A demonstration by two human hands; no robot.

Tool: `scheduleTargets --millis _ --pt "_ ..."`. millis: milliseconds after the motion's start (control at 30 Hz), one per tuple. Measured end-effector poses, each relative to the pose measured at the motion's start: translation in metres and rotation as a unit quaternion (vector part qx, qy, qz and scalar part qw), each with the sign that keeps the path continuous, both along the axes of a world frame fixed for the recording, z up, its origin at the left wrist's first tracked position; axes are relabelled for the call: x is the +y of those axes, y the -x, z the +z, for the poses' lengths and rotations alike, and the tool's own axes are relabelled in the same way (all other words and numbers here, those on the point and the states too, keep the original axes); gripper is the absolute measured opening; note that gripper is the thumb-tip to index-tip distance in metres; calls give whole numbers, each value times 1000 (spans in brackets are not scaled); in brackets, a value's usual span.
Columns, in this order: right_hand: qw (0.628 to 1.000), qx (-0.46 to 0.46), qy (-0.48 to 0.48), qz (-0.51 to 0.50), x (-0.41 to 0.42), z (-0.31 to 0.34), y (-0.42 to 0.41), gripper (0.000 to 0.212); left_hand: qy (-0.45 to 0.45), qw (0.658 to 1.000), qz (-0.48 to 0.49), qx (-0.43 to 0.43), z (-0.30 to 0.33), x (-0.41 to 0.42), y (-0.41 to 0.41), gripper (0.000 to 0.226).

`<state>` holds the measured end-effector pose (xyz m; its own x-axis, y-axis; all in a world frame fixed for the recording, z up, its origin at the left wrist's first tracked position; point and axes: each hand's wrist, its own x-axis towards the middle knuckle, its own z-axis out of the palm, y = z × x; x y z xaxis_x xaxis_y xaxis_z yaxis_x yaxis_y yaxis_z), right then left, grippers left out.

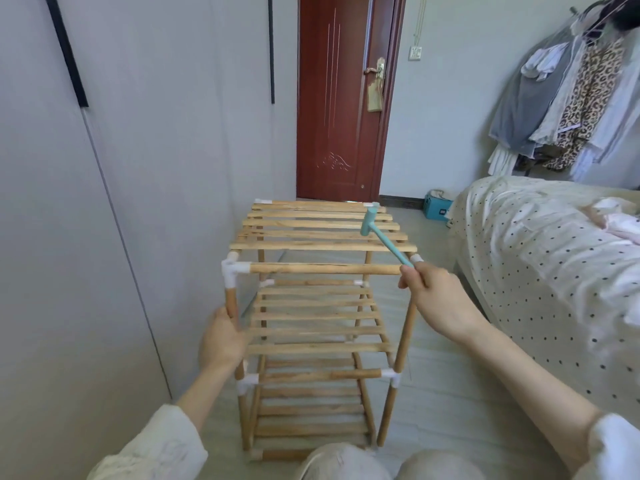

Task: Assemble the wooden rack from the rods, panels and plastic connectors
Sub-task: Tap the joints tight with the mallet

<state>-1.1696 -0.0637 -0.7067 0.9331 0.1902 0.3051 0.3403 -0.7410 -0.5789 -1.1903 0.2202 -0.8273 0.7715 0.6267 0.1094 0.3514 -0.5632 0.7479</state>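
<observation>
Upright on the floor between wardrobe and bed, the one wooden rack shows three slatted shelves, its front-left post gripped by the left hand, while the right hand clasps one teal mallet whose head lies over the top slats.

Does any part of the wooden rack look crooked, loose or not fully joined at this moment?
Nothing clearly stands out. The rack stands upright with its slat shelves level. The left hand grips the front left post, and the right hand holds a small hammer over the top shelf.
</observation>
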Motion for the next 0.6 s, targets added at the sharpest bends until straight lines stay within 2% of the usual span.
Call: scheduleTargets --millis 100,200,267,333,367,400,467,500,533,567,600 --pt "999 26 12 -31 -23 4 -6 32 -112 985 72 -108 18 -26 8 39" --pt "998 9 37 -46 -44 16 -11 32 -231 950 9 -209 38 -62 0 48" --pt "994 -71 -14 -81 -55 32 -9 31 -304 925 -76 -215 52 -85 -16 57" --pt "965 -180 -138 -130 -63 42 -1 32 -357 904 -164 -169 61 -107 -29 67" --pt "952 -207 -169 -150 -65 40 7 32 -366 901 -190 -133 60 -115 -35 70" --pt "957 -196 -152 -152 -67 30 11 31 -375 900 -200 -99 57 -122 -40 71" --pt "992 -46 7 -117 -67 0 15 31 -403 893 -194 -59 49 -127 -43 74" --pt "992 36 85 -90 -72 -10 14 33 -411 890 -189 -60 46 -127 -42 74" --pt "988 66 115 -83 -77 -11 13 34 -418 886 -189 -70 43 -125 -41 75" --pt "991 46 92 -89 -83 -5 9 35 -428 880 -192 -77 40 -122 -42 76" --pt "994 -7 2 -107 -87 6 6 35 -436 875 -194 -88 39 -119 -44 77"
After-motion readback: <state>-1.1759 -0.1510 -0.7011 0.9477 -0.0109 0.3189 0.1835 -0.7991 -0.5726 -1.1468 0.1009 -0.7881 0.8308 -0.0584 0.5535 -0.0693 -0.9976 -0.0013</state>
